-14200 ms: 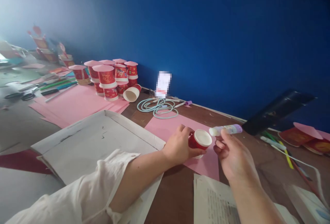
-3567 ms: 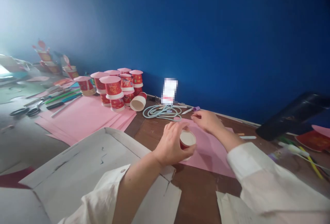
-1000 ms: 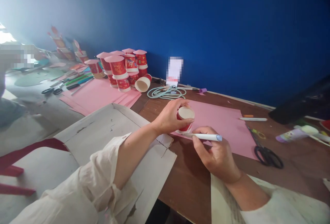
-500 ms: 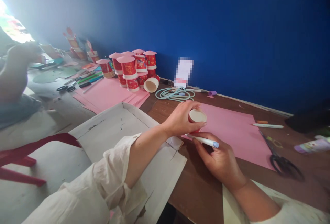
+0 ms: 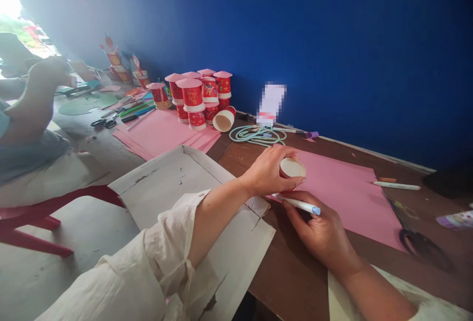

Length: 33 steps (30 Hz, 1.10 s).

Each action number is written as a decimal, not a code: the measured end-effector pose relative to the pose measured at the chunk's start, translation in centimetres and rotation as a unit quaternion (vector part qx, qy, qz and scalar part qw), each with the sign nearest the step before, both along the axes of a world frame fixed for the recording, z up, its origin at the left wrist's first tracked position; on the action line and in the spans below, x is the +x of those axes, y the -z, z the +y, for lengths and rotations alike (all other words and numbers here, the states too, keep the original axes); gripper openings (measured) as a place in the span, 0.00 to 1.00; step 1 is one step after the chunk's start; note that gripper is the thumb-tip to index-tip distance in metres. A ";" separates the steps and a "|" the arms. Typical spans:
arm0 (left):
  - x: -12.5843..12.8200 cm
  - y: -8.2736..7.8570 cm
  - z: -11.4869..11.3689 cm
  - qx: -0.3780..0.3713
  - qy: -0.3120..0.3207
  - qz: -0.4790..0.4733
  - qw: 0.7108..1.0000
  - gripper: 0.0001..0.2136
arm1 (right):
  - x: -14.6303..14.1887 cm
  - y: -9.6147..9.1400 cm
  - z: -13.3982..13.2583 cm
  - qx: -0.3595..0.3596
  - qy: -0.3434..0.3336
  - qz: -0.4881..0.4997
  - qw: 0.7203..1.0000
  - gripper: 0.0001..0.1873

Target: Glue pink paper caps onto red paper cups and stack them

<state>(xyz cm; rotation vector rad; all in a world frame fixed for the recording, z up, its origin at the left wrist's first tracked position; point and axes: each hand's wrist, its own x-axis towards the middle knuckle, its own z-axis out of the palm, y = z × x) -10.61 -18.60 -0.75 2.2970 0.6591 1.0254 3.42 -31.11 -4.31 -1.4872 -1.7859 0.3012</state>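
Observation:
My left hand (image 5: 271,171) is closed around a red paper cup (image 5: 293,168) that stands upside down, its pale base facing up, over the near-left part of a pink paper sheet (image 5: 343,193). Between the fingers of my right hand (image 5: 321,232) is a white marker pen (image 5: 301,205) with a blue end. The pen's tip points left, at the sheet's edge just below the cup; whether it touches the paper is hidden by my fingers. Most of the cup's red side is covered by my left hand.
Stacked red cups with pink tops (image 5: 194,95) stand left by the blue wall, beside a cup on its side (image 5: 223,120). Coiled pale cable (image 5: 254,135) lies behind my hands. Black-handled scissors (image 5: 421,247) and a marker (image 5: 397,185) are at right. Another person's arm (image 5: 33,94) is far left.
The whole scene has shifted slightly to the right as the camera turned. My hands keep the same hold on the cup and the marker pen.

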 end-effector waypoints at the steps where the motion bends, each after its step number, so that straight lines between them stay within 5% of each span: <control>1: 0.0 0.0 0.0 0.000 0.000 0.001 1.000 0.23 | 0.0 -0.1 0.0 -0.004 -0.001 -0.004 1.000 0.09; 18: 0.1 0.4 0.1 0.008 -0.009 -0.005 1.000 0.24 | 1.7 -0.7 -0.7 -0.017 0.067 -0.027 0.997 0.06; 33: 0.2 0.5 0.0 0.014 -0.011 -0.014 1.000 0.23 | 3.1 -2.1 0.2 -0.091 0.183 -0.010 0.979 0.18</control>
